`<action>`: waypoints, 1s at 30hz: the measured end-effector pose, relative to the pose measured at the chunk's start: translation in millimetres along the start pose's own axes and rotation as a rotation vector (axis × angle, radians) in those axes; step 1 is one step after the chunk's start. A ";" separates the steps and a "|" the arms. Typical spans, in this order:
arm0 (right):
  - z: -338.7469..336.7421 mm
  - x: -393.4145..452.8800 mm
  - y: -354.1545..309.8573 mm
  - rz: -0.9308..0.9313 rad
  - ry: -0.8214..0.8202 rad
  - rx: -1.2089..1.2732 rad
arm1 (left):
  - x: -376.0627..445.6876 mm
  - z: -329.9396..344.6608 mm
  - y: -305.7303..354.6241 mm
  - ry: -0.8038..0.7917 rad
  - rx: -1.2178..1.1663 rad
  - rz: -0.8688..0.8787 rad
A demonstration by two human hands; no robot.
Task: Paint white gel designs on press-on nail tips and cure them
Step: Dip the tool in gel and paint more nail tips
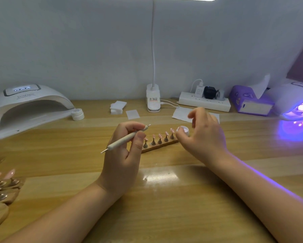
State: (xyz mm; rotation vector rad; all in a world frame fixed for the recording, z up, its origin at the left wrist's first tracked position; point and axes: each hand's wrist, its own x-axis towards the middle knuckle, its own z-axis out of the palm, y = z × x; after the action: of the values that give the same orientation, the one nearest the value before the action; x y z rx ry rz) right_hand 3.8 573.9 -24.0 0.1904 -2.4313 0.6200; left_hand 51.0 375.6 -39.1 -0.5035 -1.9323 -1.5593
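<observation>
Your left hand pinches the dotting pen; your right hand, nearer, holds the gel pot beside the nail tips.

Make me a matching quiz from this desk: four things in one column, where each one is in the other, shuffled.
Things:
1. dotting pen
2. gel pot
3. lit lamp
4. tissue box

Places:
A. far right edge of the desk, glowing purple
B. held in the left hand
C. at the right hand, by the right end of the nail strip
D. between the power strip and the glowing lamp

Pairs: 1-B, 2-C, 3-A, 4-D
</observation>
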 end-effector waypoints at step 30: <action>6.6 -8.7 -11.8 -0.113 -0.012 0.395 | 10.4 -3.3 15.8 -0.068 0.044 0.047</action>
State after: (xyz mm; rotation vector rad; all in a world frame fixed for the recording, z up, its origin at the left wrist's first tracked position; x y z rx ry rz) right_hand 10.5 560.3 -29.3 0.4887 -2.2674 1.0434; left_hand 53.8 375.4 -20.1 -0.5859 -1.9864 -1.4851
